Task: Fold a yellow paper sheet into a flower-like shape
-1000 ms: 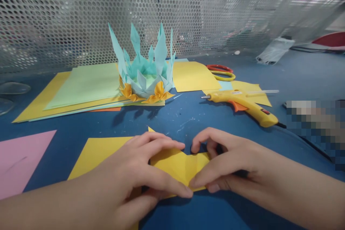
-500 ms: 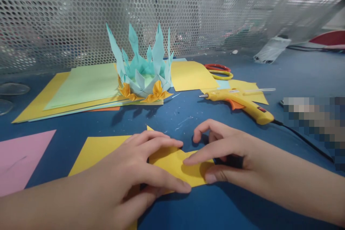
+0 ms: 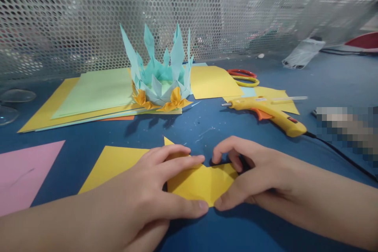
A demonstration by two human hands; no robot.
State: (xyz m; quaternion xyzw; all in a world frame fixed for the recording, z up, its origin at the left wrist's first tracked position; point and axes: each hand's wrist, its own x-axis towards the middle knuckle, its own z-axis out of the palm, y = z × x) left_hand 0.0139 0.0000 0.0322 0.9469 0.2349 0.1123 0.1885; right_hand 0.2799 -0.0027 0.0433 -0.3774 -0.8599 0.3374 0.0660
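A small folded yellow paper piece (image 3: pixel 202 183) lies flat on the blue table (image 3: pixel 206 126) in front of me. My left hand (image 3: pixel 147 193) presses its left side, thumb at the near edge and fingers over the far edge. From the right, my right hand (image 3: pixel 254 173) pinches the other side, its thumb tip meeting the left thumb at the near edge. Under my left hand lies a larger yellow sheet (image 3: pixel 115 163).
A light blue paper crown with orange flowers (image 3: pixel 161 80) stands on a stack of coloured sheets (image 3: pixel 88 98). A yellow glue gun (image 3: pixel 268 112) with a black cord lies right, scissors (image 3: pixel 243 76) behind it. A pink sheet (image 3: pixel 20 175) lies left. Perforated metal mesh (image 3: pixel 88 15) walls the back.
My right fingers, laid over the yellow piece half a second ago, have pulled back to its right edge. Both thumbs now meet at the near edge.
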